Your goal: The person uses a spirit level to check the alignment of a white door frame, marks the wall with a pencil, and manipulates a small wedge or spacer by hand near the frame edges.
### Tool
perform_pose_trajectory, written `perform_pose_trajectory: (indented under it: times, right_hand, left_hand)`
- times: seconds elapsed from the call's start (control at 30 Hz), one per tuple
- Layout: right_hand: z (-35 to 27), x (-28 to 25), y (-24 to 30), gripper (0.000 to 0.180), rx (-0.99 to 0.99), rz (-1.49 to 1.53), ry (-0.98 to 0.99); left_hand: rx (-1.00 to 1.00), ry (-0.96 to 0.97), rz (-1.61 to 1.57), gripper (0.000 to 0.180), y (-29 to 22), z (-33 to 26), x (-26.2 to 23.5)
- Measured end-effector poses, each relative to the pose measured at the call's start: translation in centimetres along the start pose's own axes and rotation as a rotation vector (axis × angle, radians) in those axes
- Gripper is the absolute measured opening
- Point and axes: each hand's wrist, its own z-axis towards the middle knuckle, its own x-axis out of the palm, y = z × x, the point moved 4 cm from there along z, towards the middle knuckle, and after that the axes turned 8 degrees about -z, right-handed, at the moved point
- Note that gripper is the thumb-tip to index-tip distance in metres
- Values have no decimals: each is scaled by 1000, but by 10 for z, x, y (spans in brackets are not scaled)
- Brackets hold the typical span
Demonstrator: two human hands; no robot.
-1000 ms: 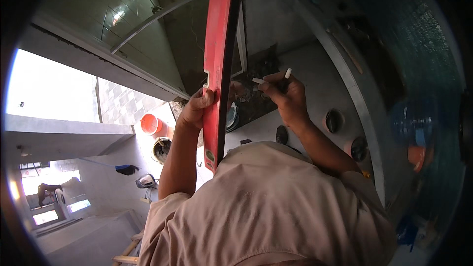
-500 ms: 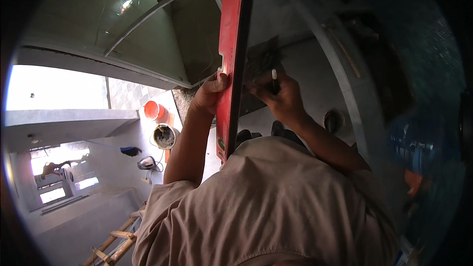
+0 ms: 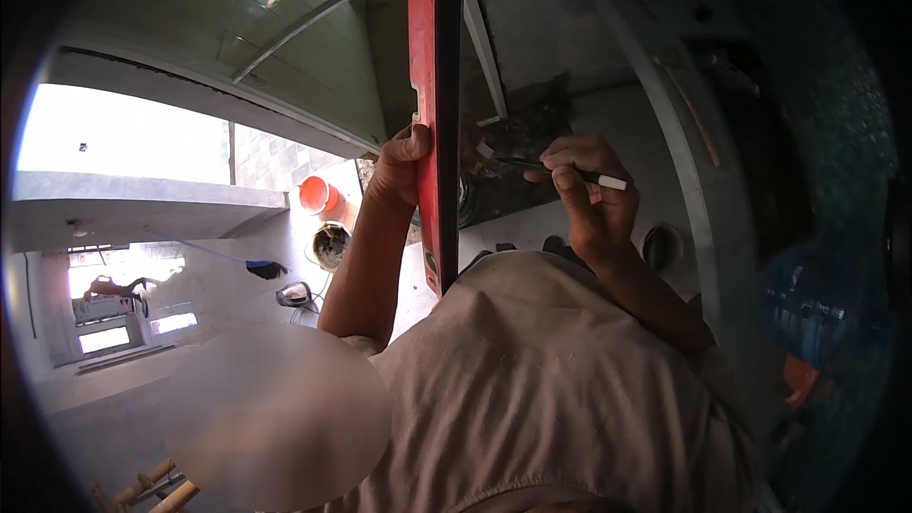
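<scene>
A long red spirit level [image 3: 433, 85] stands upright in front of me, running from the top of the view down to my chest. My left hand [image 3: 403, 166] is closed around its left edge, the thumb lying on the red face. On the other side, apart from the level, my right hand [image 3: 598, 195] pinches a dark marker [image 3: 608, 180] with a white end. The marker lies nearly level, its thin end pointing left at the level's dark side. Shadow makes the surface behind that thin end hard to make out.
Down on the left are an orange bucket [image 3: 317, 196], a bucket with grey stuff in it [image 3: 332, 245] and a blue broom [image 3: 266, 269]. Wooden ladder-like poles [image 3: 142, 486] show at the lower left. A dark bucket [image 3: 662, 247] stands right of my right arm.
My right hand has moved right, away from the level, and turned, so the marker's white end now points right instead of up. The level has shifted slightly left in view, still held by my left hand.
</scene>
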Motion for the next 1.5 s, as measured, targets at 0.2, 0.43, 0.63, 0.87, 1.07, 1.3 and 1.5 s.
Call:
perform_pose_trajectory:
  times: [0.2,0.43,0.63,0.87,1.07,1.3,1.5]
  right_hand:
    - [1,19,-8,7,-16,-38,7]
    - [-2,41,-4,8,-84,-280,19]
    - [-16,49,-29,14,132,-585,36]
    - [-12,86,-45,16,103,-582,75]
    - [-31,82,-127,3,1259,832,21]
    - [-23,74,-109,26,991,267,44]
    - [18,47,-64,74,43,-617,-104]
  left_hand:
    - [14,24,5,58,-15,-12,3]
    - [64,28,2,52,-31,-28,1]
    - [27,3,65,61,-44,-40,-39]
    - [22,-116,193,44,-52,-33,-102]
    - [-217,-263,220,37,-60,-24,-36]
    - [-144,-271,444,39,-89,-28,-8]
    - [436,-87,1044,29,-59,75,15]
